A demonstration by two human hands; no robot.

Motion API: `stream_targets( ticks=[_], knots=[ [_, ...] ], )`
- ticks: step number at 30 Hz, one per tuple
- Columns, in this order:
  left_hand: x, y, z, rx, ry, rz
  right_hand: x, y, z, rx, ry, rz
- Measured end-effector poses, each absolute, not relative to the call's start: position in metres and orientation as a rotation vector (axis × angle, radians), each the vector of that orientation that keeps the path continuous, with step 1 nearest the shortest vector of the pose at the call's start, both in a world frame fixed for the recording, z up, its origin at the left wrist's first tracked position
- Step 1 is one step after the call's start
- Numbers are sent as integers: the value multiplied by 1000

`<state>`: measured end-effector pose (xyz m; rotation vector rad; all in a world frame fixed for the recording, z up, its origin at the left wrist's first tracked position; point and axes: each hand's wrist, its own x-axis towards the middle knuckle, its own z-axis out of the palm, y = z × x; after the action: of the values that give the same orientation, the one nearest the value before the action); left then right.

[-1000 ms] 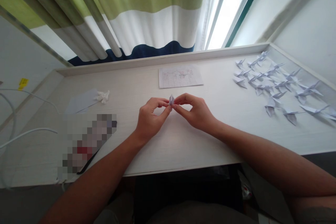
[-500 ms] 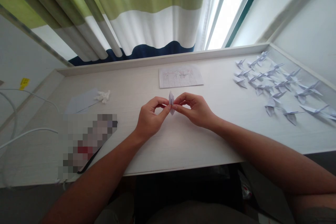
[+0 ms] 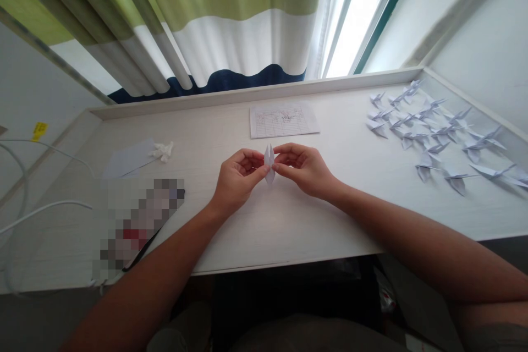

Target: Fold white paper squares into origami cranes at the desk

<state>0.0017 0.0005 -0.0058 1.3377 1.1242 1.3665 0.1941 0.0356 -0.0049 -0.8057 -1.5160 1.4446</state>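
Note:
A small folded piece of white paper stands upright just above the white desk, pinched from both sides. My left hand grips its left edge between thumb and forefinger. My right hand pinches its right edge the same way, the other fingers curled. The two hands almost touch at the middle of the desk.
Several finished paper cranes lie spread over the desk's right end. A printed sheet lies at the back centre. Flat paper and a crumpled scrap sit at the left, white cables beyond them. Curtains hang behind the desk.
The folded paper has risen and shows more of its length between my fingertips. Both hands have shifted slightly away from me and stayed pinched on it.

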Motion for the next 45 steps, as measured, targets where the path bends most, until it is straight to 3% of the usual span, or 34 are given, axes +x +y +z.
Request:
stream_targets(
  ticks=[30, 45],
  knots=[
    [-4, -1, 3, 1129, 1038, 1127, 200, 43, -7, -589, -1592, 1562],
    [-6, 3, 1, 1229, 1049, 988, 199, 39, -5, -759, -1595, 1499]
  ],
)
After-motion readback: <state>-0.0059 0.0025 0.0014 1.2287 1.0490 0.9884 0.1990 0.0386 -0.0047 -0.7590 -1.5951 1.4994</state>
